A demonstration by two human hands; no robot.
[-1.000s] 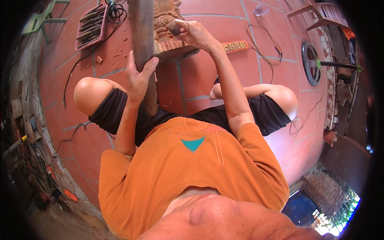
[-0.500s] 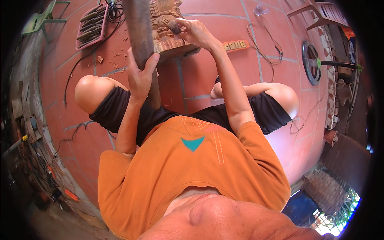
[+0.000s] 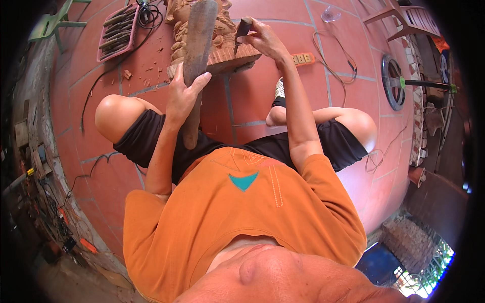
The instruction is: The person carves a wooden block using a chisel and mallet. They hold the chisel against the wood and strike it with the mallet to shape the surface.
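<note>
A long, flat wooden mallet stands up from my lap, its narrow end toward me. My left hand is wrapped round its middle, thumb on the right side. Beyond it sits a carved wooden block with deep relief and a rough near end, partly hidden behind the mallet. My right hand grips a dark-handled chisel at the block's right side. The thin blade points down, its tip by the block's near right edge; whether it touches the wood I cannot tell.
A pink tray of several carving tools lies at the far left, near wood chips and a black cable. An orange power strip is right of the block. Plastic chairs and a round dark ring-shaped base stand farther right.
The chisel has moved right and swung to point downward. My left hand has shifted right, and the mallet now leans right with its narrow end showing above my lap.
</note>
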